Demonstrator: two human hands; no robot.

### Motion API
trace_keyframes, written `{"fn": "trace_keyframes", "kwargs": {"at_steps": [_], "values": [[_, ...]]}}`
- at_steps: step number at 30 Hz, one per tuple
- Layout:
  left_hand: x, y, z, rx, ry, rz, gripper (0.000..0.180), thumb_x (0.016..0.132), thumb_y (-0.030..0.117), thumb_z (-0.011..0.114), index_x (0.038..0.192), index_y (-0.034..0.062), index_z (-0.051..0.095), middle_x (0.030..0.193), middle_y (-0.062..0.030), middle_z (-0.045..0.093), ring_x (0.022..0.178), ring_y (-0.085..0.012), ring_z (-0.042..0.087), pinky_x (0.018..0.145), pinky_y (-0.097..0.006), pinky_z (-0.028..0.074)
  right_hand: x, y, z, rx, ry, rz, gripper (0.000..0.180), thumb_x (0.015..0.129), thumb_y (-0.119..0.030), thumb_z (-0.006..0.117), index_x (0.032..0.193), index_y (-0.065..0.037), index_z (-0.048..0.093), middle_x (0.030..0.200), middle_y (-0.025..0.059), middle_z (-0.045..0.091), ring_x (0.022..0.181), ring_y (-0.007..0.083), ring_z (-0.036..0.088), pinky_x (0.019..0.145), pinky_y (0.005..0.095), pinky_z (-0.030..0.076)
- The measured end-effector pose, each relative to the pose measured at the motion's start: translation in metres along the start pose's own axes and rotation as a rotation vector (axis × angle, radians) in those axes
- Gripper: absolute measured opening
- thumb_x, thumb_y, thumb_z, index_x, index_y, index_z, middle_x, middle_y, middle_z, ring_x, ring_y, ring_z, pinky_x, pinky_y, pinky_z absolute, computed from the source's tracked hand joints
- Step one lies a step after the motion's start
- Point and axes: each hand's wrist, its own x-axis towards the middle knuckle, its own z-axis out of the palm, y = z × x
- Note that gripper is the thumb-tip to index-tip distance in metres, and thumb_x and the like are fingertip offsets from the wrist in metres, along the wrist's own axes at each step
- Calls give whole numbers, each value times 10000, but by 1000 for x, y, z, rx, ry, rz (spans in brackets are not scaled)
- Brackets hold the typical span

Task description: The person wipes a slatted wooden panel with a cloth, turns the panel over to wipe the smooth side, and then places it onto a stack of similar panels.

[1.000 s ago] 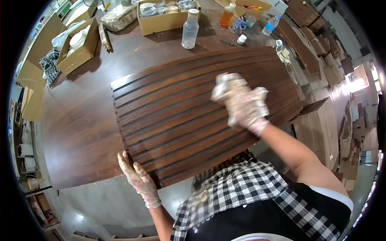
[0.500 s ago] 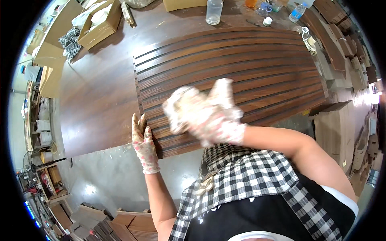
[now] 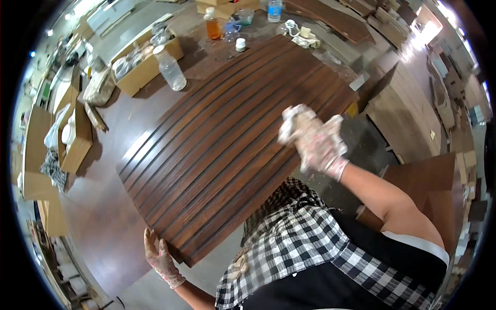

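Observation:
A dark brown wooden panel [image 3: 206, 134] with parallel grooves lies on the brown tabletop [image 3: 93, 227]. My right hand [image 3: 318, 147], in a white glove with pink marks, presses a crumpled whitish cloth [image 3: 297, 113] onto the panel's near right part. The cloth and fingers are somewhat blurred. At the panel's near left corner rests my left hand [image 3: 161, 258], in a similar stained glove. Its fingers are stretched apart along the panel's end edge, with nothing held in them.
Beyond the panel stand a clear bottle [image 3: 170, 70], an orange-filled bottle [image 3: 212, 25], a small white bottle [image 3: 241, 45] and a blue-labelled bottle [image 3: 274, 10]. Open cardboard boxes [image 3: 142, 75] sit at the far left. Large cartons [image 3: 408, 119] stand on the right.
The view has turned to the right. My right hand has swept the cloth along the grooves toward the panel's right end. My left hand stays at the near left corner.

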Motion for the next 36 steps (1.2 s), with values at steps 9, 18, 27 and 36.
{"fn": "trace_keyframes", "kwargs": {"at_steps": [9,18,27,36], "values": [[59,43,41,355,65,231,552,922,147,543,1425,17,359,1355,-193,491,1243,-280,476,1036,-365,361,32,31,-174,-998,397,-199,539,631,-153,725,1145,-65,591,1148,106,621,1111,260,561,1015,404,419],[98,35,86,911,358,296,527,935,205,548,1398,16,382,1399,-195,438,1285,-338,430,1069,-411,353,83,-27,-29,-631,-188,-133,695,716,-386,708,1322,-140,475,1314,111,497,1259,266,442,1085,444,327],[104,30,92,944,411,209,516,959,244,512,1389,-14,390,1391,-217,444,1275,-337,442,1067,-396,354,120,188,-274,56,366,347,353,942,-278,451,1194,-54,552,1136,106,632,1042,210,589,903,361,484],[102,34,92,915,437,159,476,966,209,491,1374,-21,405,1377,-212,452,1270,-336,437,1071,-399,338,153,142,-220,1355,272,251,465,1021,-337,331,1374,-35,352,1300,162,515,1139,296,550,958,424,491]]}}
